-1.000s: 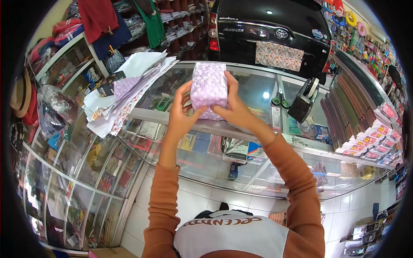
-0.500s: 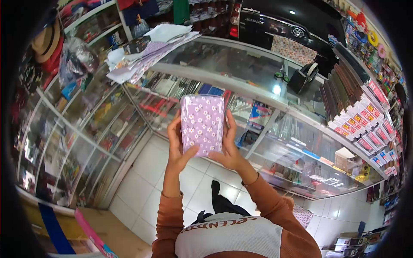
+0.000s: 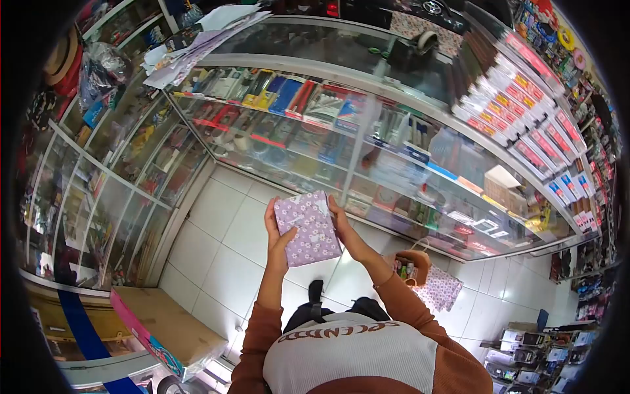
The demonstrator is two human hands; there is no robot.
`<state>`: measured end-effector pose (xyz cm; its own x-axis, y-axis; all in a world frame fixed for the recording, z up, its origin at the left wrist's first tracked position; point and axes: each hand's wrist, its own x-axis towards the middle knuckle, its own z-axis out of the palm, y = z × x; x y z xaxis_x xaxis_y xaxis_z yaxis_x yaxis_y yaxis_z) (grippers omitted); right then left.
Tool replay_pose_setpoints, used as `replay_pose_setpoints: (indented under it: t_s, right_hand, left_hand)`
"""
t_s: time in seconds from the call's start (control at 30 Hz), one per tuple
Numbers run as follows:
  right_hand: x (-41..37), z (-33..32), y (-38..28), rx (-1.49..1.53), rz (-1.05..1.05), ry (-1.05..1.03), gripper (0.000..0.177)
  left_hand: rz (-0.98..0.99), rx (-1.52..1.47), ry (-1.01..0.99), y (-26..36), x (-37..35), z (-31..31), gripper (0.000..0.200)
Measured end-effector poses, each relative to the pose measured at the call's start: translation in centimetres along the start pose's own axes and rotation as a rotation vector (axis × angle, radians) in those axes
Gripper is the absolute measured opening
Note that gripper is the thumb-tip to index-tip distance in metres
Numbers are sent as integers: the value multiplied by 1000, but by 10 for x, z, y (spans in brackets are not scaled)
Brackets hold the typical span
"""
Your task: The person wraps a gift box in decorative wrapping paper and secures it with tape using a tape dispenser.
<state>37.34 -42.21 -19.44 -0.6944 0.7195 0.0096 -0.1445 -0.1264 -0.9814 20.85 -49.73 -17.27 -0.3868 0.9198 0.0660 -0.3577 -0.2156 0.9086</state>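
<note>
A box-shaped package (image 3: 310, 230) in purple paper with white daisies is held in front of me, low above the tiled floor and slightly tilted. My left hand (image 3: 279, 235) grips its left side, with the thumb lying over the front face. Along the right edge, my right hand (image 3: 342, 224) holds it with fingers at the upper right corner. Both hands are closed on the package.
A glass display counter (image 3: 394, 98) with stationery crosses ahead, bearing paper sheets (image 3: 203, 43), a tape dispenser (image 3: 413, 49) and stacked packs (image 3: 518, 98). Glass cabinets (image 3: 98, 190) stand left, a cardboard box (image 3: 167, 322) lower left, a basket (image 3: 412, 266) and floral paper (image 3: 441, 289) right.
Both hands have lowered the package toward me and tilted it. The view has tipped further down, so the basket on the floor now shows.
</note>
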Motion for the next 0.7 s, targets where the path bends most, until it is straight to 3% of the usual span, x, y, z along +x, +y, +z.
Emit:
replay_pose_setpoints:
  t_s: [0.17,0.2,0.3,0.33,0.43,0.57,0.6,0.7]
  right_hand:
    - [-83,-50,-16,-137,-22,81,82]
    - [-102,-67,-17,-123,61,75,81]
    - [-158,-115,-22,11,169,134,78]
    - [-176,-134,-10,113,246,172,77]
    - [-233,-164,-23,549,540,239,75]
    - [-281,-174,0,480,536,483,63]
    - [-286,-185,5,591,513,223,85]
    - [-317,-185,26,490,677,470,85]
  left_hand:
    - [-135,-68,-89,-43,-48,80,87]
    - [-129,13,-146,-59,-58,91,80]
    - [-307,-135,-155,-93,-87,140,70]
    - [-249,-78,-274,-108,-98,149,67]
    - [-284,64,-347,-138,-136,184,68]
    - [-406,269,-326,-161,-186,209,70]
    - [-429,266,-318,-171,-194,211,70]
    - [-602,126,-241,-199,-219,212,71]
